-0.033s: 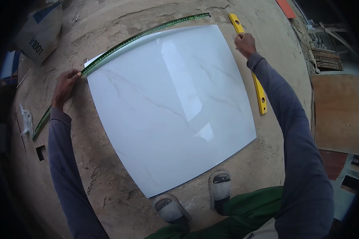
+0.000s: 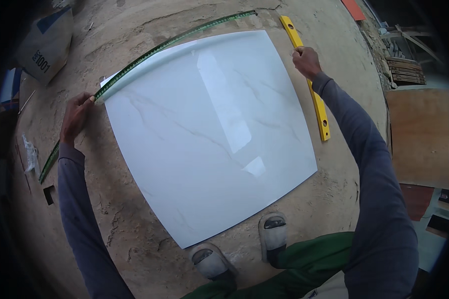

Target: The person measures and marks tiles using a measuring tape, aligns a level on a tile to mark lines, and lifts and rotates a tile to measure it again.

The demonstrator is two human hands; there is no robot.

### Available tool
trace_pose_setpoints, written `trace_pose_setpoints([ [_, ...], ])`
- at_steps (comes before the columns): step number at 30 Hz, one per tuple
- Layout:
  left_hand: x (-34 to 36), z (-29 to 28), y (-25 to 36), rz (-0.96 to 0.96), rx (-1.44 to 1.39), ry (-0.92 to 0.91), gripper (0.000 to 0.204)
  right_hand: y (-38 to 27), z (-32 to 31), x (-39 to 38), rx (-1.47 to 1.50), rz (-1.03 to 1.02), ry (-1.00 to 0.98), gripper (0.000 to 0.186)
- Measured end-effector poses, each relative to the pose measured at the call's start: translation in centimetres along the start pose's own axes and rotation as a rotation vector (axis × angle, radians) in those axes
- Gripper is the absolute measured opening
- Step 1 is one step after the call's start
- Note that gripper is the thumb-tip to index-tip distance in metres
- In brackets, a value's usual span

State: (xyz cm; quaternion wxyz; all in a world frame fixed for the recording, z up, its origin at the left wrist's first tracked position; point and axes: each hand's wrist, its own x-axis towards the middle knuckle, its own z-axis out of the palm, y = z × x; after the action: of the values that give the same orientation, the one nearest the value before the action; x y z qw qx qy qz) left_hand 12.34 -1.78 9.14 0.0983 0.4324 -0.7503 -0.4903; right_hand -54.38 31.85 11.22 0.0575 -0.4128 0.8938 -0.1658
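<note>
A large white marbled tile (image 2: 174, 169) lies on the ground, its near edge in front of my slippers. A green measuring tape (image 2: 169, 44) stretches along and just beyond the tile's far edge, dark tip at the right. My left hand (image 2: 76, 113) pinches it near the tile's far left corner; the tape continues past the hand to the lower left. To the right of the tile lies a yellow spirit level (image 2: 319, 109). Over its upper half is my right hand (image 2: 307, 61), fingers curled closed. Whether those fingers hold anything is hidden.
A pale printed bag (image 2: 50, 45) stands at the far left. Clear plastic scrap (image 2: 31, 154) and a small dark square hole or piece (image 2: 49, 195) are on the left ground. A brown board (image 2: 421, 137) lies at the right, with stacked slats (image 2: 406, 71) beyond.
The tape's far end has shifted slightly outward from the tile, and my left hand a little left and nearer. My right hand has slid slightly nearer along the level, which seems still.
</note>
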Motion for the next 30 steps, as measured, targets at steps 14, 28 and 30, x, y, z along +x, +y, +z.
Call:
trace_pose_setpoints([
  [14, -21.5, -3.1, -7.8, -0.204, 0.186, 0.121, 0.019, 21.6, -9.7, -27.7, 0.274, 0.472, 0.083, 0.025],
  [28, -35.4, -1.5, -1.4, -0.206, 0.541, 0.140, 0.043, 18.5, -5.9, -22.5, -0.104, 0.454, 0.023, 0.064],
  [30, -33.9, -1.6, 0.8, -0.253, 0.611, 0.073, 0.040, 17.6, -5.4, -22.6, -0.147, 0.396, -0.058, 0.071],
])
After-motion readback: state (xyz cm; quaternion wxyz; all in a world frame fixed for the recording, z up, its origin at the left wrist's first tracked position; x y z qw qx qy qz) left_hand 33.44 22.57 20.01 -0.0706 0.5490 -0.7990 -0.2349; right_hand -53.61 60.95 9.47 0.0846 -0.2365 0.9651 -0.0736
